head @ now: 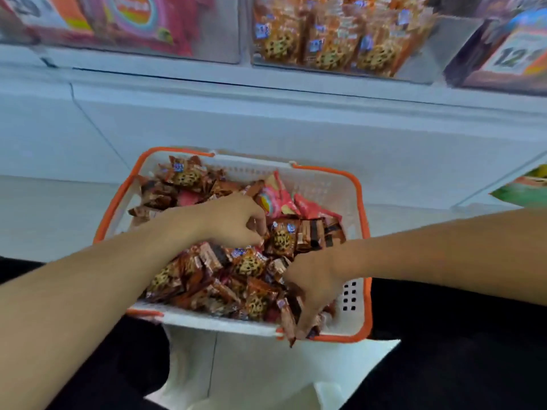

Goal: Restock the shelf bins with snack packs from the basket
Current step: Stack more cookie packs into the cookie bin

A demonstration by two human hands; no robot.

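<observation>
White shelving fills the background, with clear shelf bins [334, 34] along the top holding cookie packs and pink packs; below them a white basket [353, 318] with an orange rim sits heaped with snack packs [251, 264]; the left hand [233, 220] reaches into the middle of the heap, its fingers [260, 224] curled down and pinching among the brown cookie packs; the right hand [313, 285] digs in near the basket's near right corner, fingers bent downward round a bunch of narrow brown packs [288, 321], one of which hangs over the rim; pink packs [276, 199] lie at the far side.
</observation>
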